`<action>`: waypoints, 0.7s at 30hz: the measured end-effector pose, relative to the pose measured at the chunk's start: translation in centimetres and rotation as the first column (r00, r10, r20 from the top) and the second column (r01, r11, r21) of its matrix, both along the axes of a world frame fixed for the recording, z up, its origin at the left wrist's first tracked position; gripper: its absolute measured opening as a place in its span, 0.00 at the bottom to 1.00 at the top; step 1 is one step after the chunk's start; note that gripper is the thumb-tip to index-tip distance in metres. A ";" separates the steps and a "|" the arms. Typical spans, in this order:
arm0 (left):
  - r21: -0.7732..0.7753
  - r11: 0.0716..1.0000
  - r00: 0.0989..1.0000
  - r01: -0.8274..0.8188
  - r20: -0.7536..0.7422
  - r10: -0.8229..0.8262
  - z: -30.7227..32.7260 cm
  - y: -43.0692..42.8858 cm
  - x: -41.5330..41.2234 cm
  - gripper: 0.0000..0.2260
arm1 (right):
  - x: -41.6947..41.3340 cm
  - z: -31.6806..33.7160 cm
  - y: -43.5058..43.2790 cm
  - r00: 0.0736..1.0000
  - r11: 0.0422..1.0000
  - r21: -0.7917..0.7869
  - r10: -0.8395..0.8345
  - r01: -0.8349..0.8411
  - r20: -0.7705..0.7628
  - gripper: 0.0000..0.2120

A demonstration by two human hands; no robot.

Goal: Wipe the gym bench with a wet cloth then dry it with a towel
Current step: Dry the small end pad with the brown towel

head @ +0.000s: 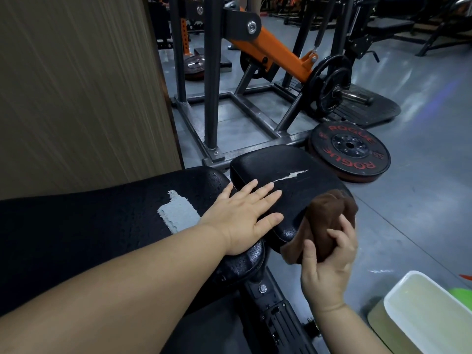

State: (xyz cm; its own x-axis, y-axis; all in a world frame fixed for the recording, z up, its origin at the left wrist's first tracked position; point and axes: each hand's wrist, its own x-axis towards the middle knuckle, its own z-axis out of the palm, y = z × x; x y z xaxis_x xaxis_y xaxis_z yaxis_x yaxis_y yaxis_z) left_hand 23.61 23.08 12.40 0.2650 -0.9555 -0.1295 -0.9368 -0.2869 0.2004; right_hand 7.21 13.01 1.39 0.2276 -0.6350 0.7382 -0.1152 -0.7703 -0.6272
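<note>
Two: left hand [242, 215] flat on bench [293, 164], right hand [329, 269] round cloth [329, 213].

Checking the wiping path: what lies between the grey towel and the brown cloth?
In the head view, the left hand lies flat on the bench, then bare seat pad up to the cloth.

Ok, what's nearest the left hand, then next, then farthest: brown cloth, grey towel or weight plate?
1. Grey towel, on the bench beside the left hand.
2. Brown cloth, in the right hand.
3. Weight plate, on the floor beyond.
</note>
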 end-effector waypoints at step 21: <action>0.002 1.000 1.000 0.007 0.003 -0.007 0.1 0.1 -0.1 0.29 | -0.8 5.4 0.2 0.909 0.997 -0.061 -0.059 0.037 -0.412 0.21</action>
